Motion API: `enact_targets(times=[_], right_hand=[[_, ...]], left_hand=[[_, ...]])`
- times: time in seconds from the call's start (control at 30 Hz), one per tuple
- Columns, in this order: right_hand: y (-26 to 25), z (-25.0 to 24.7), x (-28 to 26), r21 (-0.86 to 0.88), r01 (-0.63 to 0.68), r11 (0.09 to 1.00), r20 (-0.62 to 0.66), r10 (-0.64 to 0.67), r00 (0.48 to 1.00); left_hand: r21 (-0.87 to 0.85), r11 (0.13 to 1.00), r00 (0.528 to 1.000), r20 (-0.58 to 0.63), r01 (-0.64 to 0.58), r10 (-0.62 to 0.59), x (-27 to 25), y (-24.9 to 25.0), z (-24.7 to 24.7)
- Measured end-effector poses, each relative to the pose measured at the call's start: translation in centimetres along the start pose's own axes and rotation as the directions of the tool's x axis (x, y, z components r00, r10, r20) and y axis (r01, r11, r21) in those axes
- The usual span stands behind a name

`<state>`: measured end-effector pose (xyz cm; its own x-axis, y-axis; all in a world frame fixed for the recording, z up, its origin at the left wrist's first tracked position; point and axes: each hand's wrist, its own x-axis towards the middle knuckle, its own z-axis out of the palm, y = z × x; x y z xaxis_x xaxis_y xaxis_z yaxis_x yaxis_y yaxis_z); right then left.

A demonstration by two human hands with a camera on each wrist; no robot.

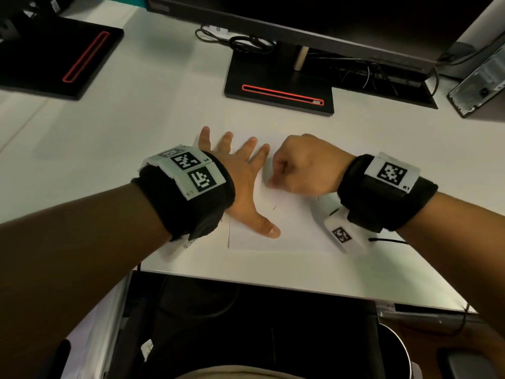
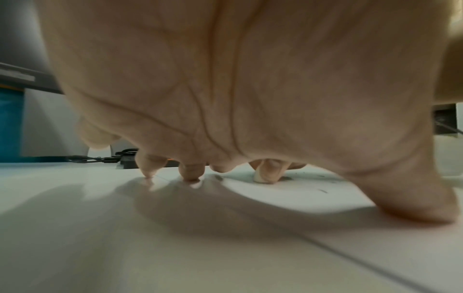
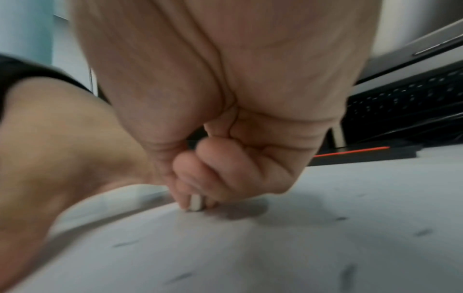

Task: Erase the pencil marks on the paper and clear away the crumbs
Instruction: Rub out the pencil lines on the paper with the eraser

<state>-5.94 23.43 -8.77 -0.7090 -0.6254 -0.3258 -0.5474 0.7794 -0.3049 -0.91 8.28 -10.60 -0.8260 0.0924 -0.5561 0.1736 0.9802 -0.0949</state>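
A white sheet of paper (image 1: 289, 228) lies on the white desk near its front edge. My left hand (image 1: 240, 170) presses flat on the paper's left part, fingers spread and straight. My right hand (image 1: 303, 165) is curled just right of the left fingers and pinches a small white eraser (image 3: 195, 202), whose lower end touches the paper. The eraser (image 2: 258, 178) also shows under the right fingertips in the left wrist view. Dark eraser crumbs (image 3: 423, 232) and short pencil marks (image 1: 274, 207) are scattered over the sheet.
A black monitor base (image 1: 278, 83) with a red slot stands just beyond the paper, with cables behind it. A second black base (image 1: 57, 56) sits at the far left. A keyboard (image 3: 406, 103) lies at the right. The desk edge (image 1: 300, 285) runs close below the paper.
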Motion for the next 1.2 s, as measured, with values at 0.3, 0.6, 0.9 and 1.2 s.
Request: enact_targets(times=[0.3,0.6,0.9,1.2], right_hand=[[1.1,-0.5,0.8,0.017,-0.094,0.995,0.025,0.094,0.995],[0.8,0.2,0.3,0.026,-0.067,0.997,0.052,0.066,0.997],[1.3,1.0,-0.7,0.025,-0.034,0.999,0.073,0.032,0.997],[1.5,1.1,-1.2,-0.006,-0.025,1.0,0.077,0.026,0.997]], left_hand=[[0.002,1.0,1.0,0.019,0.011,-0.012,-0.1,0.1,-0.1],[0.015,1.0,0.999,0.026,0.021,-0.022,0.0,0.3,-0.3],[0.027,0.999,0.999,0.017,0.03,-0.03,0.1,0.5,-0.4],[-0.001,0.999,0.999,0.025,0.034,-0.034,0.3,0.4,-0.2]])
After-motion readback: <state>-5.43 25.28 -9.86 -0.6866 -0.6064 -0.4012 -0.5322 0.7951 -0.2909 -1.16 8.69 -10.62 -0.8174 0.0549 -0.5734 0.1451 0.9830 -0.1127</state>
